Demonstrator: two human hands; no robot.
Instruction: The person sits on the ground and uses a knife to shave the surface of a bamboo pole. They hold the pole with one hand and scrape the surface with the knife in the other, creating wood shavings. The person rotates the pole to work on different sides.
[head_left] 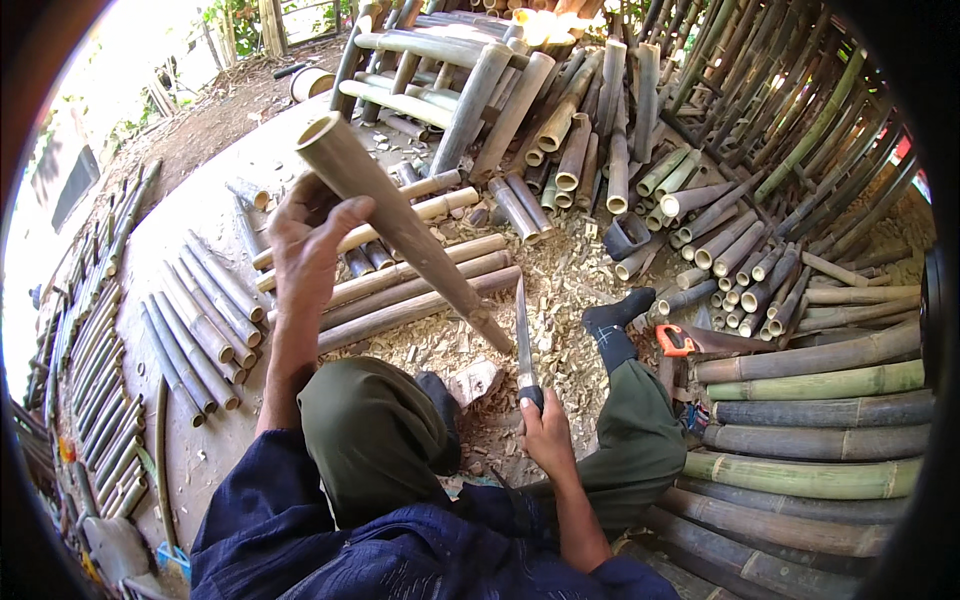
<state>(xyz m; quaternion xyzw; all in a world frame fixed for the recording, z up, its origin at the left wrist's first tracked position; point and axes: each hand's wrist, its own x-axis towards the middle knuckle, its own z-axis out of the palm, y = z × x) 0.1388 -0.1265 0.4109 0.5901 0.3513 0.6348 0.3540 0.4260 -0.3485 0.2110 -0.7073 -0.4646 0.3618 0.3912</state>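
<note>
Brown, hollow bamboo tube [405, 225] slants through the middle of the scene, open end far left, lower end near a pale wooden block [475, 383]; whether they touch, I cannot tell. The left hand [308, 235] grasps it near the open end, while the right hand [547, 435] is wrapped around the black handle of a long, straight steel knife [524, 335], blade pointing far. Bracing the tube's lower end and stroking away from the olive-green trousers [365, 415] would seem safest. Right stands an orange-handled saw [677, 340]; no writing is legible.
</note>
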